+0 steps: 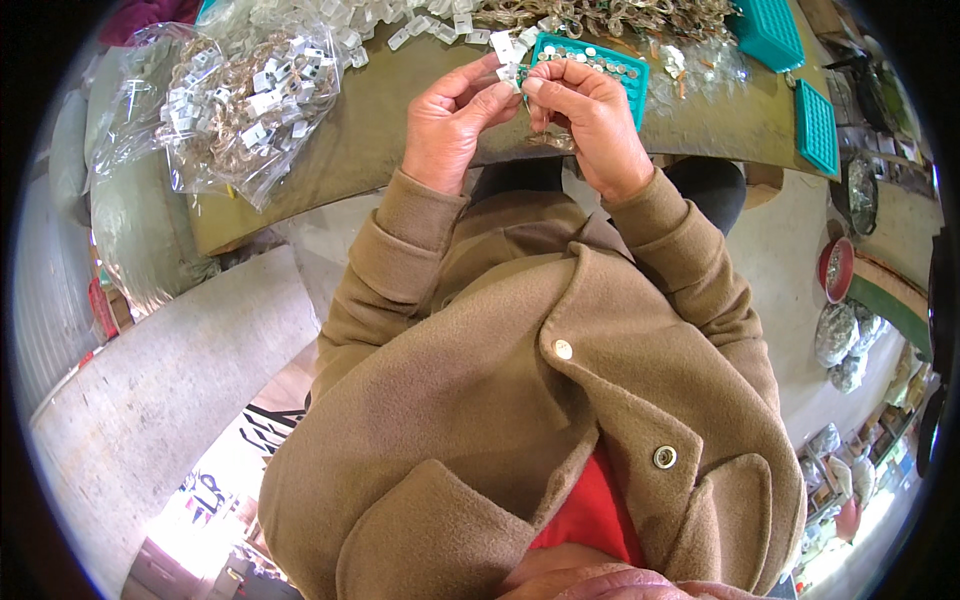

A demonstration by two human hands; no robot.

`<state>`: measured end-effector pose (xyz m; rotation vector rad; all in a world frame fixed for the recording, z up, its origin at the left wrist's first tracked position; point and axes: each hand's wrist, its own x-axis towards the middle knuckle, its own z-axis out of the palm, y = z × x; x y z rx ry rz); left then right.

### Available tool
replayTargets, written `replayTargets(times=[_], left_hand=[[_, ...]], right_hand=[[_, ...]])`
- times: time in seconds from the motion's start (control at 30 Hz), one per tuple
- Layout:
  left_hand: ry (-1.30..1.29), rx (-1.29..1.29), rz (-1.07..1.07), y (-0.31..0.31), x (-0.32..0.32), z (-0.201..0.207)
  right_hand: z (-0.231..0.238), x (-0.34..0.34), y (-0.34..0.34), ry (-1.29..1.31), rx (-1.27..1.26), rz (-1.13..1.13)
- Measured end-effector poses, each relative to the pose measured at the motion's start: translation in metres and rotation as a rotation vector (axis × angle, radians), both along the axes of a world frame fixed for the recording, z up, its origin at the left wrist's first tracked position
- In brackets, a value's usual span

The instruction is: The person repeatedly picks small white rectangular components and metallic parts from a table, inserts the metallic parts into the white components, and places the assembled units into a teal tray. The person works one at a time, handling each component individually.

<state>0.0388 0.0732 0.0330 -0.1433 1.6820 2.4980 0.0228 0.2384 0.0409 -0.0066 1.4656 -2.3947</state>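
Note:
My left hand [455, 120] pinches a small white plastic housing [503, 47] between thumb and fingers, above the near edge of the table. Close beside it, my right hand [592, 115] is closed, its thumb and forefinger meeting at the housing. A thin brownish coiled wire [550, 140] hangs below the right fingers; its gripped end is hidden by the fingertips. Just behind the right hand lies a teal tray [641, 95] with rows of small round pieces in it.
To the left, an open clear bag [180, 165] holds wires with white housings. Loose translucent housings [430, 28] and a heap of coiled wires [640, 15] cover the table's far side. More teal trays [817, 125] sit at the right edge. A red bowl [836, 270] is farther right.

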Motion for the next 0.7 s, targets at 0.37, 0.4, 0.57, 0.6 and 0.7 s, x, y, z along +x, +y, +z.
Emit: replayTargets(times=[0.37,0.4,0.57,0.6,0.7], left_hand=[[0.26,-0.268,0.11,0.017,0.006,0.0],[0.255,-0.233,0.102,0.019,0.007,0.0],[0.046,-0.296,0.027,0.012,0.004,0.008],[-0.028,-0.276,0.019,0.01,0.003,0.01],[-0.128,-0.246,0.027,0.007,0.001,0.013]], right_hand=[[-0.002,0.001,-0.006,0.169,0.206,0.002],[-0.003,-0.001,-0.006,0.18,0.231,0.015],[-0.005,-0.004,-0.004,0.197,0.283,-0.006],[-0.005,-0.004,-0.003,0.162,0.3,0.013],[-0.003,0.0,0.0,0.172,0.306,0.064]])
